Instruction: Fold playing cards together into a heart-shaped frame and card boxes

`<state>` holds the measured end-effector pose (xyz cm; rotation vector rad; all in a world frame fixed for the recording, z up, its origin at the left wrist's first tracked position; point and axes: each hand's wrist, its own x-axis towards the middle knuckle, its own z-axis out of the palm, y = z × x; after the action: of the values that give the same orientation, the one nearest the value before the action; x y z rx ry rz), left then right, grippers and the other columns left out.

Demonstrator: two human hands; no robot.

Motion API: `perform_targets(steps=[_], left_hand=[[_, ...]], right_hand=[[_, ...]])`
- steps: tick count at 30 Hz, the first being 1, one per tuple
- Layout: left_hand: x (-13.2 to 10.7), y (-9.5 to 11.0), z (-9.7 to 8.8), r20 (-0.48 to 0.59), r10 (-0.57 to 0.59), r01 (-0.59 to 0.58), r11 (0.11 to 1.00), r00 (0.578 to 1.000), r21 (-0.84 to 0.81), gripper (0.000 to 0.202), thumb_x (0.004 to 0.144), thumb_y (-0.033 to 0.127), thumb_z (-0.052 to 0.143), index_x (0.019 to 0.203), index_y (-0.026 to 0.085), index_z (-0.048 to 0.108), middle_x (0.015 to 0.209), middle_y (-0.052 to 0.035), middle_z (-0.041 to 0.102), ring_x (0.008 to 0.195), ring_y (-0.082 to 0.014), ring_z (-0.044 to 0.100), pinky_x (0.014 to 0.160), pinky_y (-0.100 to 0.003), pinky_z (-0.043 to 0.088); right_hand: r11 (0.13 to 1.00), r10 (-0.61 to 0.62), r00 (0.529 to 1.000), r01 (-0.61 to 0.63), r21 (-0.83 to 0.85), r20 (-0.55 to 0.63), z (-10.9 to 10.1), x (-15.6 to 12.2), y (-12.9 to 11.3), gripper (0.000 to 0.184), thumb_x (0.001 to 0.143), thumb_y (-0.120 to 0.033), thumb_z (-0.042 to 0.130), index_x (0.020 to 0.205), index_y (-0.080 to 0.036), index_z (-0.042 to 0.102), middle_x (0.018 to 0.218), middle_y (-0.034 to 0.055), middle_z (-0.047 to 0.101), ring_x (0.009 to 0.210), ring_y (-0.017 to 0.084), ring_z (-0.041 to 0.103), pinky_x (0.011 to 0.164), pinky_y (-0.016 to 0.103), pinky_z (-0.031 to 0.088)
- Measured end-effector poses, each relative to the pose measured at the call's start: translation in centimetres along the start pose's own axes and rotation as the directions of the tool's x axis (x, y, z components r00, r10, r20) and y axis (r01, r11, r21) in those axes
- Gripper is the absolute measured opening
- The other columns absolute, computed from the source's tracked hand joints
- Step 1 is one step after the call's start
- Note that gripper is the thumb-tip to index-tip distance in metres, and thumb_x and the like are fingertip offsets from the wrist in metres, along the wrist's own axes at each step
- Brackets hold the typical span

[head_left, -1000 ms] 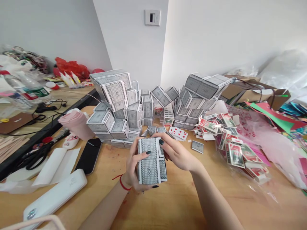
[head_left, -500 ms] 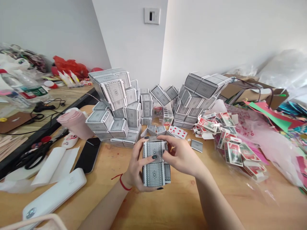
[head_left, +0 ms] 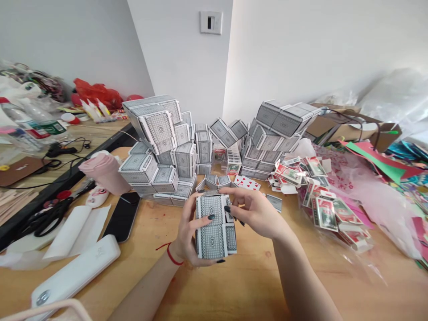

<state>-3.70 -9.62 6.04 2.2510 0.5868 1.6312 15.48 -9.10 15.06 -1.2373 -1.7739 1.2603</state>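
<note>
A box folded from playing cards (head_left: 211,238), its grey patterned backs outward, is held upright over the table. My left hand (head_left: 187,234) grips it from the left, thumb across the front and fingers under the bottom edge. My right hand (head_left: 256,214) is closed at the box's upper right side, with its index finger along the top and its thumb on the side flap. Behind the hands lie small folded cards (head_left: 211,181) and a face-up red heart card (head_left: 247,183). A loose card (head_left: 274,203) rests right of my right hand.
Stacked card boxes stand at the left (head_left: 157,131) and right (head_left: 284,118). Empty card packs (head_left: 326,214) pile up at the right. A phone (head_left: 123,216), a white power bank (head_left: 76,272), scissors (head_left: 55,214) and a pink cup (head_left: 105,171) lie or stand at the left.
The box has turned slightly, showing more of its right side. My right thumb has shifted from the front face to the right edge; my left hand keeps its grip.
</note>
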Motion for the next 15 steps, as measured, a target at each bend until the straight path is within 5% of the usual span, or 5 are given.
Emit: perform_targets(steps=[9, 15], left_hand=[[0.2, 0.0, -0.1, -0.004, 0.015, -0.015, 1.000, 1.000, -0.023, 0.081, 0.043, 0.041, 0.076, 0.116, 0.024, 0.044, 0.141, -0.0121, 0.023, 0.124, -0.0414, 0.031, 0.093, -0.060, 0.035], [0.1, -0.1, 0.1, -0.035, -0.016, 0.014, 0.999, 0.999, -0.047, 0.079, 0.045, 0.042, 0.075, 0.116, 0.025, 0.043, 0.142, -0.0096, 0.020, 0.125, -0.0419, 0.030, 0.094, -0.059, 0.035]], right_hand=[[0.987, 0.048, 0.999, -0.051, 0.149, 0.020, 0.1, 0.7, 0.7, 0.040, 0.072, -0.019, 0.056, 0.112, -0.020, 0.058, 0.057, -0.0041, 0.054, 0.043, 0.006, 0.043, 0.040, 0.018, 0.034], [0.964, 0.051, 0.994, -0.024, 0.265, -0.098, 1.0, 1.4, 0.9, 0.032, 0.067, -0.026, 0.065, 0.097, -0.016, 0.065, 0.050, -0.0057, 0.050, 0.039, 0.006, 0.042, 0.037, 0.018, 0.031]])
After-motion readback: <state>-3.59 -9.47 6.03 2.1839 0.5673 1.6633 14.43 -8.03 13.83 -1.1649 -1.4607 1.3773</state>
